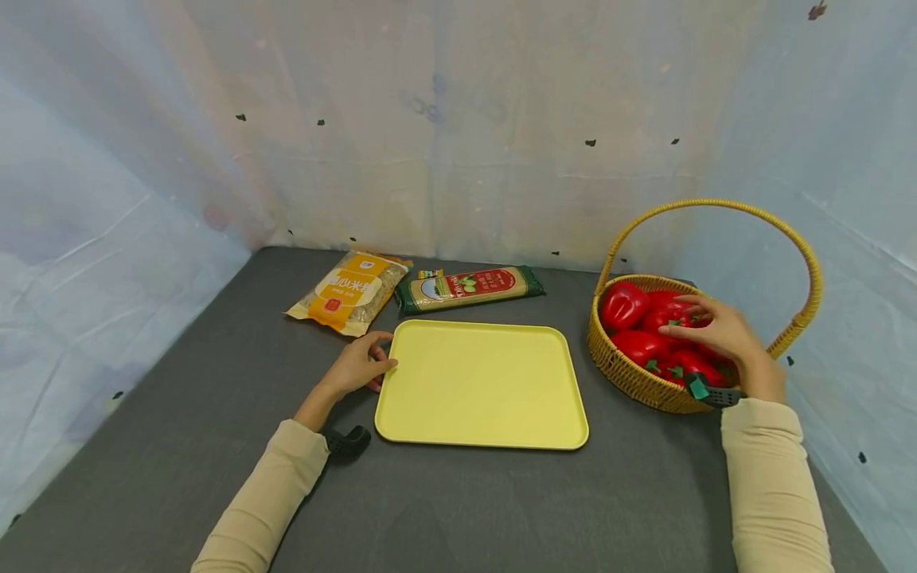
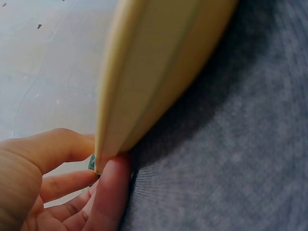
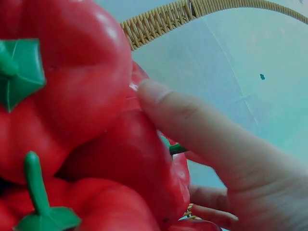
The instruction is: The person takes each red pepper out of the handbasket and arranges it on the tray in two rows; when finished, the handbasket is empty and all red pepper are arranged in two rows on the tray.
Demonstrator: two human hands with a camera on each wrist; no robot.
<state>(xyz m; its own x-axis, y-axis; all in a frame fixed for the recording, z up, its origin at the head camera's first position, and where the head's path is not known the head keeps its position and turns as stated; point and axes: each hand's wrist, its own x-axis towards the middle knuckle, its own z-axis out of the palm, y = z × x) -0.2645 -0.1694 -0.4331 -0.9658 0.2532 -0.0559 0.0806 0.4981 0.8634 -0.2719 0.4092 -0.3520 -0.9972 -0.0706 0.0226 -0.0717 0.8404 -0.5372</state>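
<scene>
A yellow rectangular tray [image 1: 481, 383] lies on the grey table in the middle of the head view. My left hand [image 1: 358, 366] pinches its left edge between thumb and fingers; the left wrist view shows the tray [image 2: 144, 72] from close up at that corner. Over a wicker basket [image 1: 614, 362] on the right, my right hand [image 1: 727, 333] reaches in among several red bell peppers [image 1: 640, 347]. In the right wrist view the thumb lies against one red bell pepper [image 3: 137, 149], its fingers apart from the thumb and partly hidden behind the peppers.
Behind the tray lie a green and red pasta packet [image 1: 469, 289] and an orange and clear bag of grain [image 1: 351, 293]. The basket's tall handle [image 1: 709, 202] arches up beside the right arm. Pale plastic sheeting [image 1: 444, 143] encloses the table's back and sides.
</scene>
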